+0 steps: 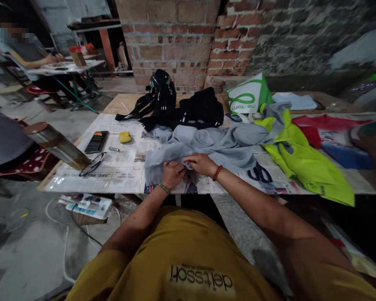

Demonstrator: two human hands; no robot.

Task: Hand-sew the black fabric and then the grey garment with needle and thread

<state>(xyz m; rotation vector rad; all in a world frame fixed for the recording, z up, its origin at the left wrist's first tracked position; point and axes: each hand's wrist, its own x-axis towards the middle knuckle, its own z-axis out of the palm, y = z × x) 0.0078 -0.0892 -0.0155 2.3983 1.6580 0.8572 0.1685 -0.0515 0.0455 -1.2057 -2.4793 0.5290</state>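
A light grey garment (207,140) lies crumpled across the newspaper-covered table in front of me. At its near edge my left hand (173,174) has its fingers closed on the cloth. Close beside it, my right hand (202,164) pinches the same edge, thumb and fingers together. Whether a small tool or a thread is between the fingertips is too small to tell. Dark-handled scissors (260,173) lie right of my right hand, partly under the grey cloth. A bright yellow-green garment (310,163) spreads over the table's right side and hangs off the front edge.
On the left stand a metal flask (58,146), a phone (96,142), glasses (93,164) and a yellow sponge (124,136). Black bags (163,92) and a green-white bag (250,95) sit behind. A power strip (87,205) is below the front edge. Another person (17,50) sits far left.
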